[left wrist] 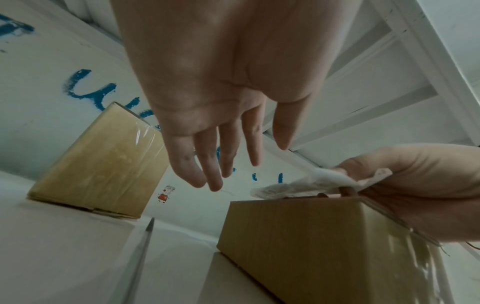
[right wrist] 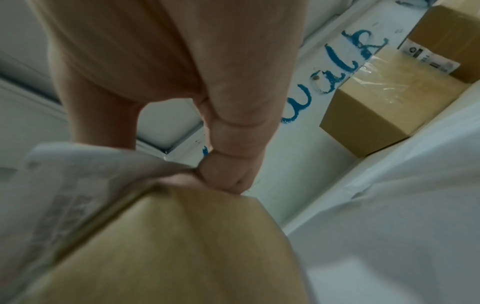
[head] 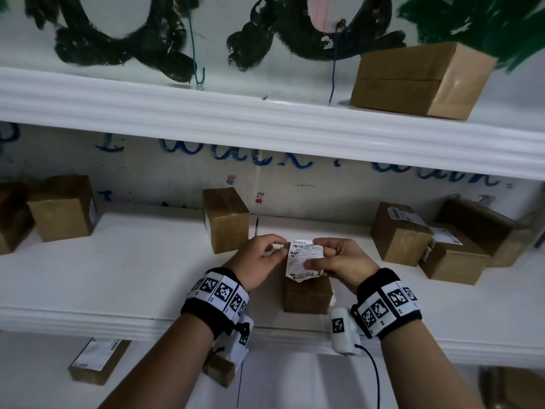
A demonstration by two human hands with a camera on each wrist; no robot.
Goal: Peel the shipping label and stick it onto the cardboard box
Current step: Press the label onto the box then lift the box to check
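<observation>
- Cardboard box (head: 306, 293) sits near the front edge of the middle shelf (head: 147, 278), right under both hands; its top is mostly covered by the label and the hands, so only the front face shows in the head view.
- White label (head: 303, 259), printed with barcodes and text, is held just above the box top; its lower edge is ragged and curled.
- Right hand (head: 339, 264) pinches the label, thumb on the printed face and fingers (right wrist: 228, 176) curled behind it; the right wrist view shows the knuckles down on the box edge.
- Left hand (head: 259, 261) is at the label's left edge; in the left wrist view its fingers (left wrist: 207, 164) hang straight and relaxed, holding nothing. Whether a fingertip touches the label I cannot tell.
- Shut boxes stand on the same shelf: a tall box (head: 225, 219) behind the hands, two boxes (head: 59, 208) at far left, and a cluster (head: 442, 237) at right, some with labels of their own. What is inside any of them is hidden.
- One more box (head: 421, 79) sits on the upper shelf; a flat one (head: 98, 361) lies on the lower shelf.
- Thin grey rod (left wrist: 142, 246) lies on the shelf near the tall box; too blurred to name.
- Label print is too small to read.
</observation>
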